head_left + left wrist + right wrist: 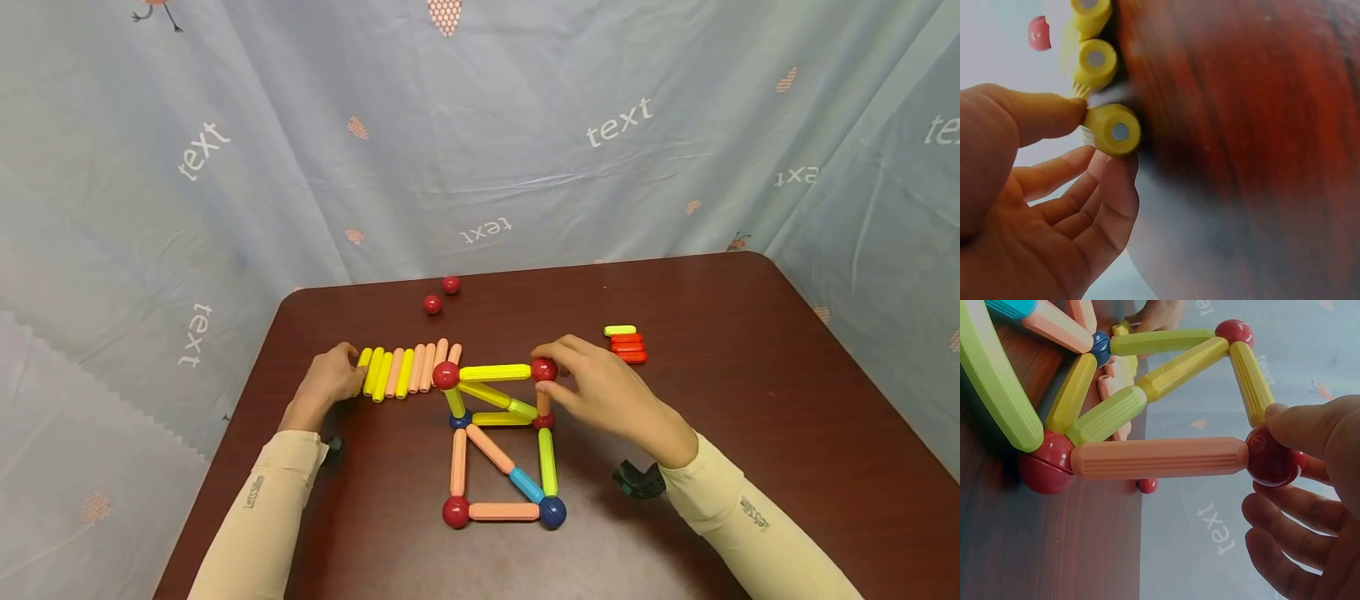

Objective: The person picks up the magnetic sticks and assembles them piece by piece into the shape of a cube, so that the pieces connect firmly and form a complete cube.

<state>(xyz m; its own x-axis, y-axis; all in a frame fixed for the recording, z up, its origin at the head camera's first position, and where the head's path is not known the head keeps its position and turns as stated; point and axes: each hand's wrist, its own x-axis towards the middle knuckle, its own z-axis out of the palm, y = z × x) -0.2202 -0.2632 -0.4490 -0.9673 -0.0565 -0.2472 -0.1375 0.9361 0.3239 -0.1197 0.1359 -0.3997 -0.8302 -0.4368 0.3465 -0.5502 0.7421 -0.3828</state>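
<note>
At the left end of a row of magnetic sticks, my left hand (330,379) pinches the outermost yellow magnetic stick (1113,134) between thumb and fingers. Its round metal tip faces the left wrist camera. My right hand (615,392) grips a red ball (1275,456) at the upper right corner of a built frame. That frame joins sticks and balls: a flat square with a peach and blue diagonal (491,448) lies in front, and an upright square stands behind it. A yellow stick (495,372) forms the top edge, ending at another red ball (446,375).
Beside the left hand, yellow and peach sticks (397,372) lie in a row running behind the frame. Two loose red balls (432,304) sit near the table's back edge. Short red sticks (628,350) and a yellow-green one (619,331) lie beyond the right hand. A patterned curtain (480,167) hangs behind.
</note>
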